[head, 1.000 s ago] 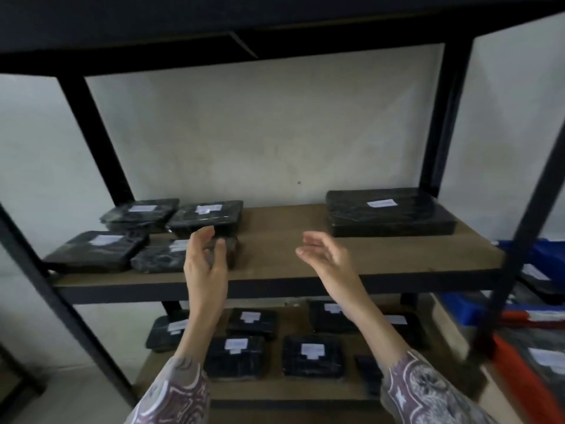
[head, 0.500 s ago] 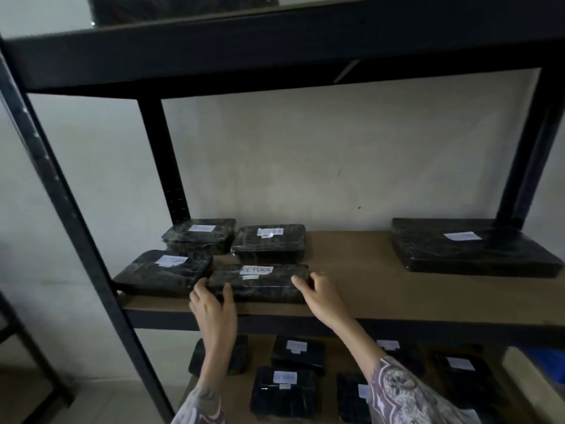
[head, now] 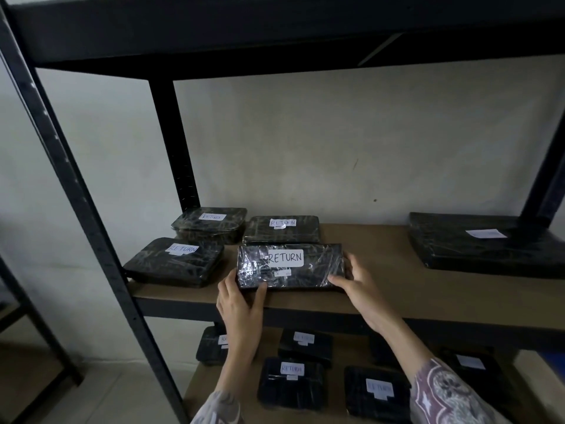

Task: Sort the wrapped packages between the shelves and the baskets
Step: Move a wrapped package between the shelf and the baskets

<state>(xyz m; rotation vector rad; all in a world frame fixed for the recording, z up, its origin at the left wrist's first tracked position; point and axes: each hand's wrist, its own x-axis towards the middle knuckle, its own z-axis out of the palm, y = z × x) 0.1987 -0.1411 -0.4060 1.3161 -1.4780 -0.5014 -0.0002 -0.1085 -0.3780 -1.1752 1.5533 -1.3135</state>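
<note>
At the front edge of the middle shelf, a black wrapped package labelled RETURN is tilted up toward the camera between two hands. Left hand grips its near-left corner, thumb curled onto the top face and fingers down the left end; right hand clasps the right end, thumb along the near edge, fingers wrapped behind. Three more RETURN packages lie just beside and behind it

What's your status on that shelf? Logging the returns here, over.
Left hand and right hand both grip the front RETURN package, tilted up off the middle shelf. Three RETURN packages close behind and beside. Path toward the person open.
</note>
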